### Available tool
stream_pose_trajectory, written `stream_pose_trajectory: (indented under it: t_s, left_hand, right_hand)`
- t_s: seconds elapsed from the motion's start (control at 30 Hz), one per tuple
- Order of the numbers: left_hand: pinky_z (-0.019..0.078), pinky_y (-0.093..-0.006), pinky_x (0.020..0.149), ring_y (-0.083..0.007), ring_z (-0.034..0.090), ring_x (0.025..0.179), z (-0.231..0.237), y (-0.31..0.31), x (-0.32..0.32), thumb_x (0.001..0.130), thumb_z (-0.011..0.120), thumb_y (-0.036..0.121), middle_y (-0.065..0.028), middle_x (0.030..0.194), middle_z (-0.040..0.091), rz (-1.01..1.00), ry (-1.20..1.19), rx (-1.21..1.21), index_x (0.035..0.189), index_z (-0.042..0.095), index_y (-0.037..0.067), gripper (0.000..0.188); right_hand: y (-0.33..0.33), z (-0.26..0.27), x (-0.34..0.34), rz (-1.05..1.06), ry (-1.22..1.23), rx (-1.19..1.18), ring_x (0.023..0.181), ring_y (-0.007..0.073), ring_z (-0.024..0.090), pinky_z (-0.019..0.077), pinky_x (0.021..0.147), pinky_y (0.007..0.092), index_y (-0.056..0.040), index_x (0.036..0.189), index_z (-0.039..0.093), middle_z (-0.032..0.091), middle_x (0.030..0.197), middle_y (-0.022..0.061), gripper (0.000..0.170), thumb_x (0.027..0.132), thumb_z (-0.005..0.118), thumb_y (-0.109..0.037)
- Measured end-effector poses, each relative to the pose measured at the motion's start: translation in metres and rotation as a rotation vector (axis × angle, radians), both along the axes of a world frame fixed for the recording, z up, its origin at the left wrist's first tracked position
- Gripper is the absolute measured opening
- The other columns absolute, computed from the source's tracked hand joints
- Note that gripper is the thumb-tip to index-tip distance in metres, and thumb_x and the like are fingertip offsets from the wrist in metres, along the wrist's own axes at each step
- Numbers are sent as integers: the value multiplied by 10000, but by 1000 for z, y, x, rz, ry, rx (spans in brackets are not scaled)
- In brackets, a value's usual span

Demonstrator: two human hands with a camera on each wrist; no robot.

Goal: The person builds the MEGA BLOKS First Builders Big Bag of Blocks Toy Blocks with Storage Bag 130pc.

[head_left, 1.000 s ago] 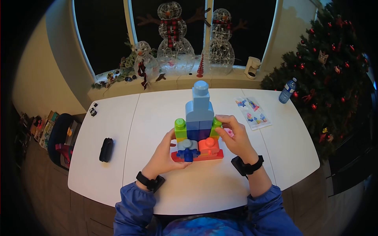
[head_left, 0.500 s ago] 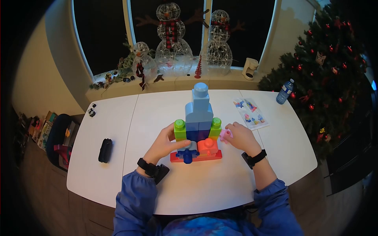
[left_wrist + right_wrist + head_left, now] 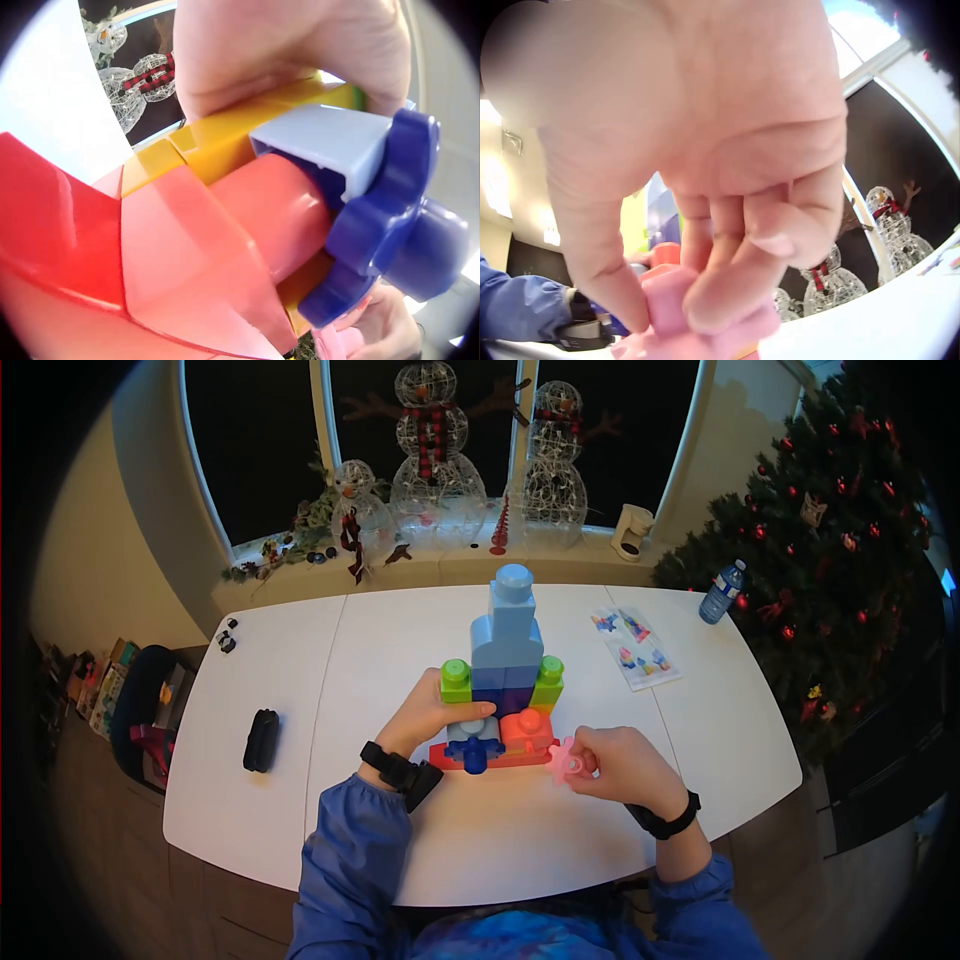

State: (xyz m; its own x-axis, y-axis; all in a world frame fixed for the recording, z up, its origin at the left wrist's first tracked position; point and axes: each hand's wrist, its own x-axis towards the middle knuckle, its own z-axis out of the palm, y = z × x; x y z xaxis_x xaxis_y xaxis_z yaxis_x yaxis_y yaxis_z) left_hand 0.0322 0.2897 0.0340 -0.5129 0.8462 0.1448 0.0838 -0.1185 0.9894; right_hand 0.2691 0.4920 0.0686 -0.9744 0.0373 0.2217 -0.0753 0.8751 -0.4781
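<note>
A tower of toy building blocks stands on the white table, light blue on top, dark blue lower down, with green blocks at its sides. My left hand grips its left side, thumb across the front. Below the thumb is a pale blue block with a dark blue gear on its front. Beside that sits a coral block, over a long red base. Between thumb and fingers my right hand pinches a pink gear, close to the base's right end.
An instruction sheet with pictures of blocks lies at the back right of the table. A water bottle stands near the far right edge. On the left are a black case and small black items.
My right hand left the tower's right green block, picked up the pink gear from beside the tower and brought it nearer, toward the base's right end. My left hand's thumb shifted slightly rightward across the tower.
</note>
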Motion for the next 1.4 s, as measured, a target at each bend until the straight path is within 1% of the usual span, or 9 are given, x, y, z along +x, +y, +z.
stream_pose_trajectory:
  t_s: [0.07,0.17,0.27,0.37,0.67,1.17,1.27,1.37,1.4]
  left_hand:
    - [541,-291,795,-117,670,857,-3,0,1,848,864,137,-42,967,757,2,-26,23,1090,745,-11,308]
    - [538,-288,785,-118,666,845,-5,-1,1,853,859,135,-39,961,756,7,-7,26,1094,748,-12,303]
    - [538,-288,777,-117,667,840,-5,-1,-1,855,857,145,-37,953,756,7,17,14,1096,750,-9,306]
    - [538,-287,773,-115,666,840,-8,1,-1,859,853,156,-36,953,754,1,-4,21,1094,750,-7,304]
    - [536,-285,759,-110,661,835,-9,0,-1,863,851,160,-33,951,752,-4,-8,13,1089,747,-6,298]
    - [531,-289,766,-110,648,836,-9,1,-4,862,848,165,-27,947,744,-31,22,24,1081,743,-7,297]
    - [535,-290,816,-114,653,887,-10,0,-7,872,842,165,-29,1002,744,-55,36,0,1147,722,-10,348]
    - [527,-329,977,-163,661,1088,-9,-4,-9,869,847,170,-78,1214,707,-75,12,-10,1360,626,8,562]
    - [503,-356,1031,-195,629,1175,-7,-8,-10,855,862,184,-103,1303,657,-68,-2,33,1434,553,26,675]
  right_hand:
    - [-22,-9,1,25,183,42,631,220,681,535,592,315,-82,825,580,646,692,44,259,779,832,-123]
    - [-38,-18,2,13,327,41,634,264,647,516,569,371,-110,849,556,606,702,41,239,778,784,-107]
    - [-46,-22,-8,86,472,81,635,257,642,512,555,366,-105,845,554,593,716,48,239,766,779,-92]
    - [-47,-29,-16,36,497,215,646,257,638,518,558,367,-100,843,556,594,757,60,236,752,773,-80]
    - [-48,-30,-19,52,538,311,673,256,640,522,568,358,-85,791,530,607,808,69,274,702,786,-39]
    - [-42,-36,-31,131,535,411,705,228,626,508,612,346,-88,743,549,581,775,46,233,795,774,-58]
    - [-39,-37,-29,122,525,458,708,235,634,517,663,350,-89,770,578,602,788,52,258,788,834,-119]
    - [-26,-23,-22,138,515,168,809,223,647,499,728,366,-102,911,607,644,876,43,349,762,893,-236]
    - [-19,-23,-20,69,509,81,872,237,660,503,779,375,-89,1001,614,663,946,63,444,737,922,-270]
